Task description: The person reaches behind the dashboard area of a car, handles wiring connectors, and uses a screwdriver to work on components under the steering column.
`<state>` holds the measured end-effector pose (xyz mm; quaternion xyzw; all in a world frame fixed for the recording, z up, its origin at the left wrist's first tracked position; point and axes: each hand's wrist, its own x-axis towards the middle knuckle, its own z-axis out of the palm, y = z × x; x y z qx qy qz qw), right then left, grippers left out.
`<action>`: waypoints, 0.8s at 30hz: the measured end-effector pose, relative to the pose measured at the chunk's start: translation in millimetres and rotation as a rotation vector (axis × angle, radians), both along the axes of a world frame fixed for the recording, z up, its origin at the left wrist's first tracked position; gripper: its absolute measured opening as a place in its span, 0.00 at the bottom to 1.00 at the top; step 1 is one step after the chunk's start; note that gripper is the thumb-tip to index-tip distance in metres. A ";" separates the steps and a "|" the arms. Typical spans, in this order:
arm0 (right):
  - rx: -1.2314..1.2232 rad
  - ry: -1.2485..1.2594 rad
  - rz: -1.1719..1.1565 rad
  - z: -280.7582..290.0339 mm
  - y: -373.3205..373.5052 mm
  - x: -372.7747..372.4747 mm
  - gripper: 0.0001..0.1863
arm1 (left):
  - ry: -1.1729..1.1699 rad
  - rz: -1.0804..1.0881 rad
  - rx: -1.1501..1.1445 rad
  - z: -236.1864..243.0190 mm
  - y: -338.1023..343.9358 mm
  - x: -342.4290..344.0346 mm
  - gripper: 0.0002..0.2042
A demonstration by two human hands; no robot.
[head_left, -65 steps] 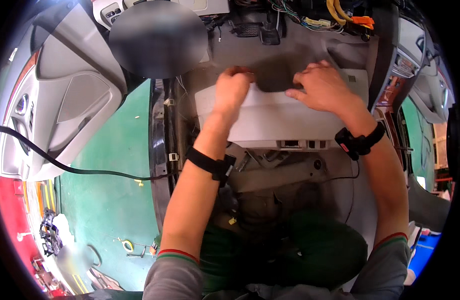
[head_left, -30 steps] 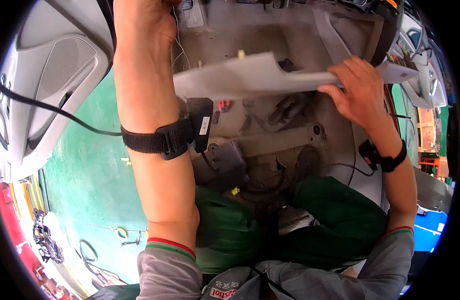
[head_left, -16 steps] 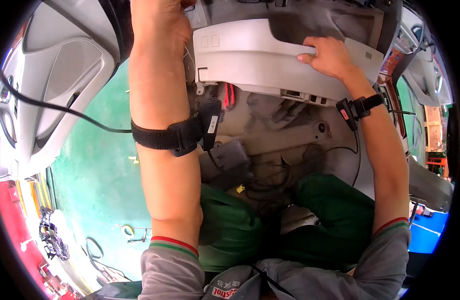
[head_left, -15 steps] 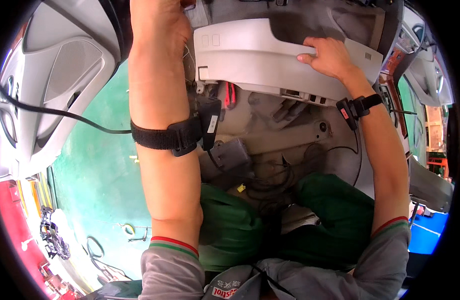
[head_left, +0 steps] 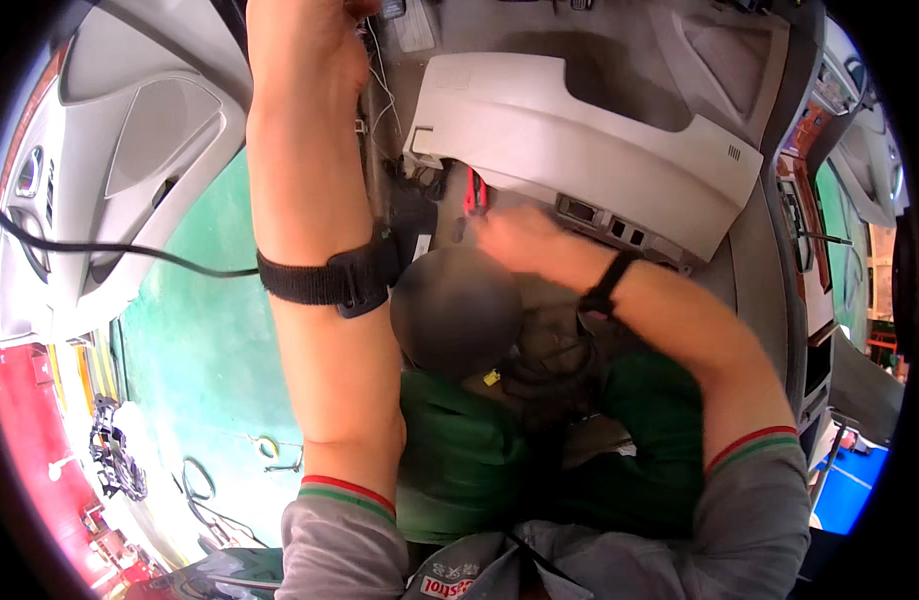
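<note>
My left hand (head_left: 325,40) reaches to the top edge at centre-left, its fingers mostly out of sight, so its grip cannot be made out. My right hand (head_left: 510,228) is blurred, just below the light grey curved trim panel (head_left: 600,150) and close to a red-handled tool (head_left: 476,187); I cannot tell whether it touches that tool. The panel lies across the car's footwell, with cut-outs along its lower edge. A blurred dark round patch (head_left: 456,310) hides what is below my right hand. Black strapped devices are on both my wrists.
An open door (head_left: 120,230) is on the left, crossed by a black cable (head_left: 130,250), above green floor (head_left: 190,390) with hoses and loose parts. A dark console edge (head_left: 790,240) bounds the right. Grey carpet (head_left: 620,50) lies behind the panel. My green-clad legs are below.
My right hand has let go of the panel and moved down and left toward the red-handled tool. The panel sits slightly lower and further right. My left hand stays at the top.
</note>
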<state>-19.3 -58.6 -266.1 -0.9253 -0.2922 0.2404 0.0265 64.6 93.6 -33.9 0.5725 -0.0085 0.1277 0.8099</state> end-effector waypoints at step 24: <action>0.197 0.722 -0.427 44.4 -28.1 41.4 0.27 | 0.176 -0.039 0.137 -32.0 -3.1 26.4 0.15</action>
